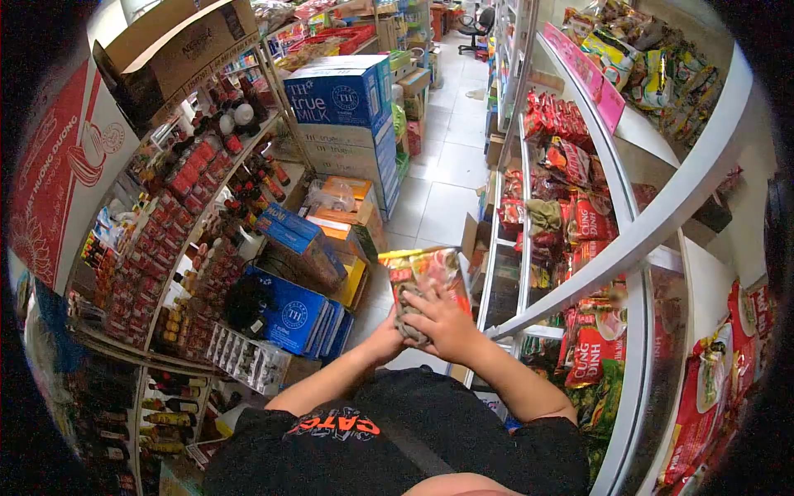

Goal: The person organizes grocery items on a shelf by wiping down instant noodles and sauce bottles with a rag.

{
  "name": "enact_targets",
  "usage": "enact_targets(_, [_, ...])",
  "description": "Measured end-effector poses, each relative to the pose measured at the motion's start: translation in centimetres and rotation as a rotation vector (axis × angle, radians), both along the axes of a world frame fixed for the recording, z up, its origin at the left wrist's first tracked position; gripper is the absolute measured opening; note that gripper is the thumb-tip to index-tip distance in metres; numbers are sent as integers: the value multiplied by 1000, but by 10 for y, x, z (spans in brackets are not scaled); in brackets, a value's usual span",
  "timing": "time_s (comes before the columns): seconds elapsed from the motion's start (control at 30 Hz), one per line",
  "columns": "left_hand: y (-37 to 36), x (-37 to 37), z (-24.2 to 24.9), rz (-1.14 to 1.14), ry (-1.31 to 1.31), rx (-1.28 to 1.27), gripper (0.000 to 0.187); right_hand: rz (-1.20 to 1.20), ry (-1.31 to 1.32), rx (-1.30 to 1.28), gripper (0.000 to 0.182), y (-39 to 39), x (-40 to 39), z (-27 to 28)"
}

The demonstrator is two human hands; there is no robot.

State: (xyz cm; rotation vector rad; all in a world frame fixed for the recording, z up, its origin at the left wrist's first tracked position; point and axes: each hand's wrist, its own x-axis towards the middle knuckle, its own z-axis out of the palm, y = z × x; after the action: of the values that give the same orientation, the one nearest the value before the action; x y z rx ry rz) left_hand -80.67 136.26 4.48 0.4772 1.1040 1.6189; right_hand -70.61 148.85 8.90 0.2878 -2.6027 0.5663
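A noodle-type packet (442,266) with red and yellow print is in front of my chest, above the aisle floor. My left hand (385,341) grips it from below at its left side, its fingers mostly hidden behind the packet. Over the packet's face lies my right hand (442,318), fingers bent and pressing a crumpled grey-green cloth (408,321) against it. The hand and cloth cover the packet's lower part.
To the right, a glass-fronted shelf (595,273) holds several red packets (597,343) and another crumpled greenish cloth (545,217). Milk cartons (335,99) and blue boxes (299,318) are stacked on the left, beside a curved rack of jars (157,256). A tiled aisle (447,165) runs ahead.
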Motion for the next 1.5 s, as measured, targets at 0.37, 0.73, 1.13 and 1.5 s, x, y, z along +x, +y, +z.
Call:
enact_targets(0.37, [5, 6, 15, -137, 178, 94, 77, -566, 273, -415, 29, 45, 17, -16])
enact_targets(0.73, [-2, 3, 4, -21, 940, -314, 38, -165, 129, -143, 37, -5, -15, -28])
enact_targets(1.13, [-26, -6, -10, -64, 1007, -557, 37, -549, 85, -199, 28, 33, -23, -68])
enact_targets(1.5, [-31, -26, -9, 411, -233, -284, 64, -188, 193, -462, 28, -13, -22, -81])
